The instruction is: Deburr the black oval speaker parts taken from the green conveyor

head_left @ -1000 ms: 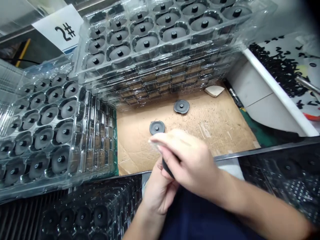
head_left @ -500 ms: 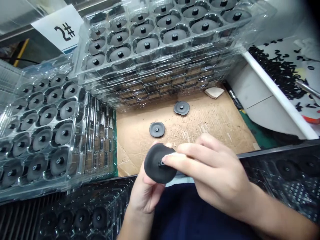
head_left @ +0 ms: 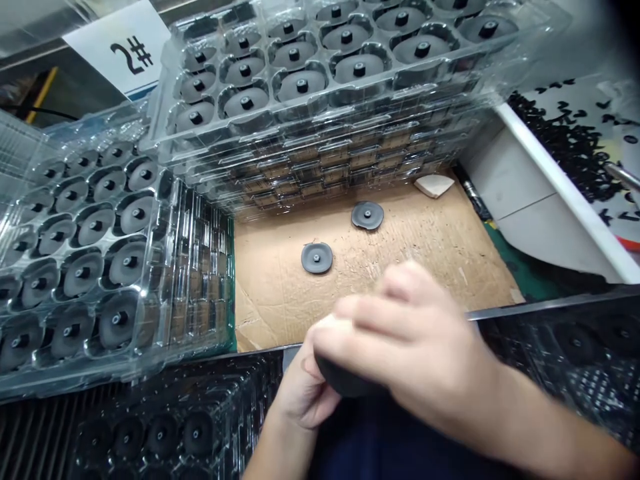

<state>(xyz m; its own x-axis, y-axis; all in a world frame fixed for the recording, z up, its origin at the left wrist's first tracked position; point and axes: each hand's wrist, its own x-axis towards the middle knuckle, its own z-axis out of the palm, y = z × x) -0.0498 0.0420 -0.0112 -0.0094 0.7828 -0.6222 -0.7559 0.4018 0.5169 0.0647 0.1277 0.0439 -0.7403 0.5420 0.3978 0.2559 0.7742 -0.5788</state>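
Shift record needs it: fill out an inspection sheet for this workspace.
Surface: cardboard sheet, specked with dark bits.
Work items: black disc in the left hand; near disc and far disc apart on the cardboard, central studs up.
Clutter: pale wedge-shaped block, far right of the cardboard.
Hands: right hand blurred over the held disc; its grip cannot be told.
Cables: one thin dark cable, apparently, upper left.
Surroundings: left tray stack and far tray stack, clear plastic, holding discs; "2#" sign; small black parts at right.
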